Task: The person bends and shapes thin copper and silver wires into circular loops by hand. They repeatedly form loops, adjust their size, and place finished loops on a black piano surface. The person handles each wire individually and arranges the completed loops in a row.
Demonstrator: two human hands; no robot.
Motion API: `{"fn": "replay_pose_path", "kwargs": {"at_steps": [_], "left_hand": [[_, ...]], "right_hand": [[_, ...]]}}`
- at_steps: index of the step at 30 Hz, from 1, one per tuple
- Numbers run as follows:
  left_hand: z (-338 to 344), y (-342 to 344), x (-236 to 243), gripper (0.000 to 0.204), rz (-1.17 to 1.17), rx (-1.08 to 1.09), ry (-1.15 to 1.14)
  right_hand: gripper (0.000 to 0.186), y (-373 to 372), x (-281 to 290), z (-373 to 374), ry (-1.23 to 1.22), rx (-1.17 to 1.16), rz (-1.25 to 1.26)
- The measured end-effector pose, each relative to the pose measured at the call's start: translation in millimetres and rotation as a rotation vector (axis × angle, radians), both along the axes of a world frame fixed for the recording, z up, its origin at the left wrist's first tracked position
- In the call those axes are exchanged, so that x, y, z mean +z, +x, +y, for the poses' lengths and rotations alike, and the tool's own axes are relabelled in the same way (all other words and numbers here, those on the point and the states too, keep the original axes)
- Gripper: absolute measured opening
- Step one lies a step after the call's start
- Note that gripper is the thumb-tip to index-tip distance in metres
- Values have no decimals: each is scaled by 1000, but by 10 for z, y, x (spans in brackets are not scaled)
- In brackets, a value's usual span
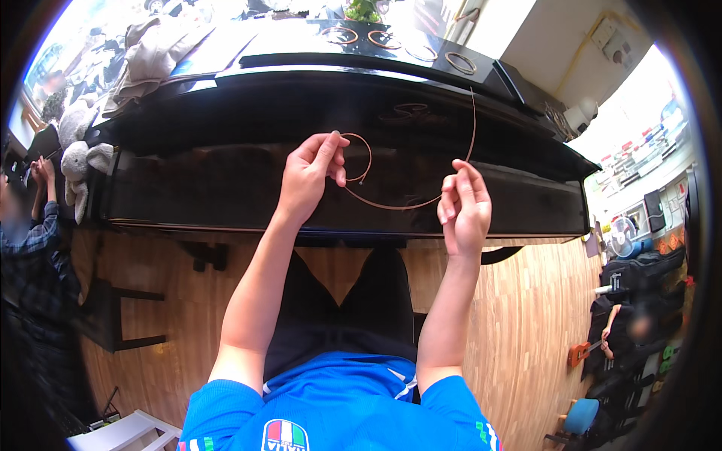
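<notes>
Above the front of a black piano (226, 180), I hold a thin copper-coloured guitar string (398, 208) in both hands. My left hand (310, 174) is closed, pinching it between thumb and fingers. Beside those fingers one end curls into a small loop, with a tiny end piece at its bottom. From there the string sags in a shallow curve to my right hand (468, 210), which is also closed in a pinch. Past the right fingertips its free end rises nearly straight toward the piano top.
Several similar coiled strings (460, 63) lie along the piano top. Grey cloth (154, 64) and a plush toy (81, 161) are at the left end. A dark chair (124, 316) stands at left. Other people sit at both sides, one at right with a small orange guitar (577, 355).
</notes>
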State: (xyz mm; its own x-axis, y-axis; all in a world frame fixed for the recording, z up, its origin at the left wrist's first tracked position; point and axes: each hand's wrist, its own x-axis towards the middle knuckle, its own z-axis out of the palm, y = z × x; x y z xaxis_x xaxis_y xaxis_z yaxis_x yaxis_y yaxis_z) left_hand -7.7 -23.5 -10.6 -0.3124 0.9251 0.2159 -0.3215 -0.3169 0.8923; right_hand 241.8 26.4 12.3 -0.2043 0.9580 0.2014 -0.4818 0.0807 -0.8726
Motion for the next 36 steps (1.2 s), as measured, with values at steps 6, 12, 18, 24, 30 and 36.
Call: {"fn": "replay_pose_path", "kwargs": {"at_steps": [6,12,18,24,30,36], "left_hand": [[-23,6,20,29,65,-4,-7],[-11,11,-8,30,63,-15,16],[-47,13,31,28,106,-34,-1],[-90,44,104,25,186,-94,-66],[-106,53,100,23,337,-105,-119],[-104,126,146,23,390,-27,-142]], "right_hand": [[23,119,226,14,62,-68,-351],[20,34,148,30,142,238,-766],[20,-106,250,-10,32,406,-834],[32,-411,103,3,119,465,-567],[28,-692,66,-27,273,238,-554],[23,-739,-59,94,250,-12,-383]]}}
